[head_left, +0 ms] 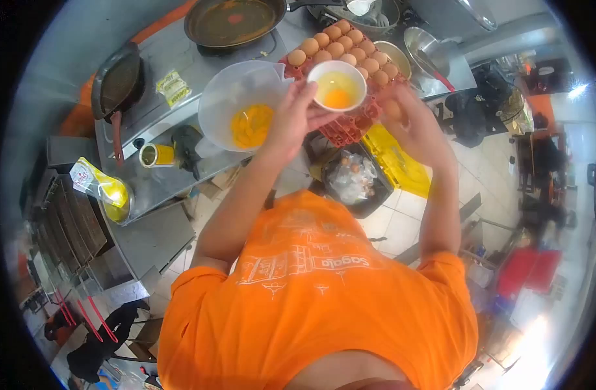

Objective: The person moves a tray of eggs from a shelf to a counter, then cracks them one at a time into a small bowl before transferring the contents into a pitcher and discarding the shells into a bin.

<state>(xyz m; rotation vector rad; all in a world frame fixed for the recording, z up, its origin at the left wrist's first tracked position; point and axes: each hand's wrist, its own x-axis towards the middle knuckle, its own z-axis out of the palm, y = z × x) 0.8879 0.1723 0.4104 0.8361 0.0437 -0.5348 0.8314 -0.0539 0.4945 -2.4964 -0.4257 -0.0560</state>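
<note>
My left grip (297,120) is closed around a small white bowl (363,81), thumb at its rim and fingers reaching under it, so its underside is hidden from me. In it lie a yolk (339,99) and clear egg white. My right grip (412,123) is curled around what looks like a brown egg (393,109), mostly covered by my fingers, beside the red egg tray (342,133). The bowl and both hands cover part of that tray; whole brown eggs (335,50) sit in its far part.

To the left of the bowl, on the metal tabletop (174,49), stands a translucent jug (213,97) with yellow egg (251,125) in its bottom; my left forearm overlaps its near side. Beyond it is a dark frying pan (234,21), cut off by the top edge. Below the tray, a black bin (369,207) holds pale, crumpled contents (353,181) I cannot make out clearly, with a yellow lid (402,166) beside it.
</note>
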